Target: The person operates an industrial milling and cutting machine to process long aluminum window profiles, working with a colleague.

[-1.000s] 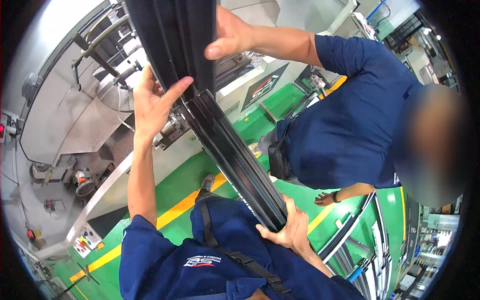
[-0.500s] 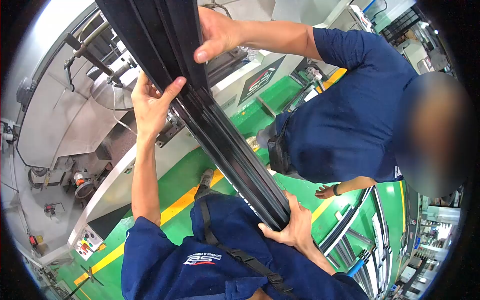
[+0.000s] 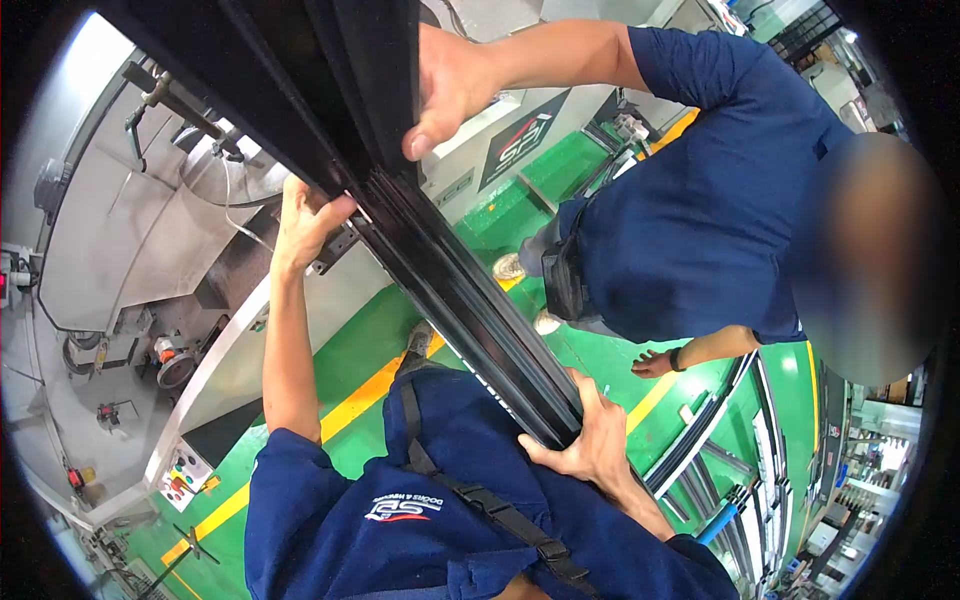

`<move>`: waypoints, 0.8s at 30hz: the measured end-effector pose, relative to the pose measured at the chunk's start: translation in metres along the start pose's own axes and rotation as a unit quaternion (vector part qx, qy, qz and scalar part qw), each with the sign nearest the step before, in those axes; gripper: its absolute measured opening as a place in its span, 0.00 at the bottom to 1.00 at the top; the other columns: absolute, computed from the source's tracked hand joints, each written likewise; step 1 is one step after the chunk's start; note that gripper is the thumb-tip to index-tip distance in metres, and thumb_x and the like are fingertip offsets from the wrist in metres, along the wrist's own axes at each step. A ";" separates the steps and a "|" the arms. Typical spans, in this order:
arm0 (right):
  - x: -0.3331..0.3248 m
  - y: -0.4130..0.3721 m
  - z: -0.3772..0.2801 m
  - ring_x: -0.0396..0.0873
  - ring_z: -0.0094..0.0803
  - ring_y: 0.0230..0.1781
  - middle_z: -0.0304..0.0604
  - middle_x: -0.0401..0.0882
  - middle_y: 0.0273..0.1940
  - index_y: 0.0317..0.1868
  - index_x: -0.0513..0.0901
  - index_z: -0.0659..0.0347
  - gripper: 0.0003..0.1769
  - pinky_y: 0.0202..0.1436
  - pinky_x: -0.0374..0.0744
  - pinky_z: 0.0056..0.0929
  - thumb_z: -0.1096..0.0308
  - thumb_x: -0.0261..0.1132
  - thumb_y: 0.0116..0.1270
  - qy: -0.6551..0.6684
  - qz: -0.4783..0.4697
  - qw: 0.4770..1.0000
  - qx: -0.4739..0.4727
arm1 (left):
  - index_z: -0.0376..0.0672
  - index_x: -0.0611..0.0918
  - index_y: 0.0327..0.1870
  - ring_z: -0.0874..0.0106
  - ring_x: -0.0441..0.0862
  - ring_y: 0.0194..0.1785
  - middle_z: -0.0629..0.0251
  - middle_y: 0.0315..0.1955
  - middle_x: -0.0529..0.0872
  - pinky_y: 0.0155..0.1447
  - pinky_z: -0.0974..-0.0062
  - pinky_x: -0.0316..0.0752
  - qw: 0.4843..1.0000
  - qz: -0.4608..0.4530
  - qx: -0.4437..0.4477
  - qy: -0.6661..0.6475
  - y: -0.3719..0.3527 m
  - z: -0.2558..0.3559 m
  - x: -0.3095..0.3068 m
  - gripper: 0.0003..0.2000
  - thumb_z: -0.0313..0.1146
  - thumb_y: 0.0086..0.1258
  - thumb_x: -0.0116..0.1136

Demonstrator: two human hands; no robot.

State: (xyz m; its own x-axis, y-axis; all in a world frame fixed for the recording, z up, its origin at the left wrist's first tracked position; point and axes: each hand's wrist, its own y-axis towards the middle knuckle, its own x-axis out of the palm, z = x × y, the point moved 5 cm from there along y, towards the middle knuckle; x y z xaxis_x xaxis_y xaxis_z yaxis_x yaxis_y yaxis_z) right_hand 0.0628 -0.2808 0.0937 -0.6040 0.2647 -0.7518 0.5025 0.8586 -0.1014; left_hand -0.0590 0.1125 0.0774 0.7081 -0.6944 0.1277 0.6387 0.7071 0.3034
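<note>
Long black profiles point(image 3: 455, 285) run diagonally from the top of the view down to my body. My left hand point(image 3: 305, 228) grips their left edge near the middle, its thumb laid over the side. Around the lower end is my right hand point(image 3: 588, 440), with the thumb in front and the fingers behind. A co-worker's hand point(image 3: 450, 85) holds the upper part from the right side. The far end of the profiles passes out of view at the top.
The co-worker point(image 3: 690, 200) stands at the right, the other arm hanging down. A large grey machine point(image 3: 120, 230) with a button panel point(image 3: 185, 478) fills the left. Several loose profiles point(image 3: 700, 440) lie at the lower right above the green floor point(image 3: 350, 350).
The upper part of the profiles looks larger and closer. My left hand has moved slightly down, and the co-worker's hand has shifted down and to the right. My right hand still holds the lower end.
</note>
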 end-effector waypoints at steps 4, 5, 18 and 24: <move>0.000 -0.002 -0.002 0.89 0.54 0.43 0.62 0.87 0.46 0.66 0.71 0.69 0.52 0.50 0.85 0.45 0.48 0.83 0.45 0.004 0.000 1.000 0.000 | 0.36 0.81 0.60 0.68 0.81 0.58 0.63 0.53 0.86 0.66 0.66 0.73 0.998 0.035 0.043 0.000 -0.005 -0.025 -0.004 0.41 0.64 0.55 0.74; 0.000 -0.002 -0.003 0.89 0.54 0.44 0.62 0.87 0.46 0.65 0.71 0.69 0.52 0.51 0.85 0.45 0.48 0.83 0.45 0.001 -0.001 1.000 -0.002 | 0.36 0.81 0.61 0.68 0.81 0.58 0.63 0.54 0.85 0.66 0.66 0.73 0.997 0.047 0.061 -0.007 -0.006 -0.029 -0.005 0.42 0.64 0.55 0.75; -0.004 -0.008 -0.013 0.88 0.55 0.44 0.62 0.86 0.47 0.67 0.70 0.68 0.54 0.52 0.85 0.45 0.46 0.83 0.44 -0.008 -0.005 1.000 -0.011 | 0.42 0.63 0.80 0.59 0.71 0.73 0.57 0.73 0.71 0.76 0.57 0.68 0.986 -0.031 -0.032 -0.161 0.008 -0.085 -0.030 0.67 0.89 0.42 0.50; -0.008 -0.013 -0.023 0.88 0.55 0.43 0.61 0.86 0.47 0.68 0.71 0.66 0.54 0.51 0.85 0.47 0.47 0.82 0.46 0.013 -0.021 1.000 0.015 | 0.41 0.81 0.66 0.60 0.85 0.61 0.57 0.60 0.86 0.68 0.53 0.80 0.914 -0.032 -0.078 -0.396 -0.004 -0.115 -0.042 0.50 0.62 0.39 0.83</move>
State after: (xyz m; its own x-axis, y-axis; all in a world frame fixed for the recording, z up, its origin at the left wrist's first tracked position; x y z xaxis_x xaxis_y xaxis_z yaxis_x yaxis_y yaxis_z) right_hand 0.0475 -0.2840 0.1160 -0.6401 0.2403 -0.7297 0.4951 0.8553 -0.1527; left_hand -0.0569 0.1542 -0.0382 0.2671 -0.5693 0.7775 0.7503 0.6292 0.2030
